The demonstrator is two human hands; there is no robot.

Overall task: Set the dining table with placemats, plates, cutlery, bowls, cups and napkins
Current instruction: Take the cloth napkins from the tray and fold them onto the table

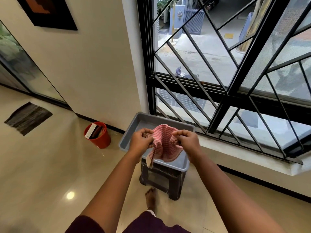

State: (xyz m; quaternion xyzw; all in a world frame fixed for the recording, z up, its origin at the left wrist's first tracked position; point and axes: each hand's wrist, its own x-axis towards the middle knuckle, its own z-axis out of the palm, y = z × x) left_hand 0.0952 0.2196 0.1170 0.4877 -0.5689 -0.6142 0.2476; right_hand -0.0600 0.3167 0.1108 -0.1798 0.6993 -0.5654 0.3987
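Observation:
A red and white checked napkin [164, 145] hangs crumpled between my two hands above a grey plastic tray [139, 119]. My left hand [142, 140] grips the napkin's left edge with curled fingers. My right hand [187, 139] pinches its right edge. The cloth sags in the middle, and one corner dangles below my left hand. The tray sits on a dark stool [161, 179] by the window, and its inside looks bare where visible.
A barred window [227, 73] and its low ledge [244, 157] run along the right. A red bin [99, 137] holding a box stands on the floor to the left of the tray. A dark mat [27, 118] lies far left. My bare foot [150, 198] is beside the stool.

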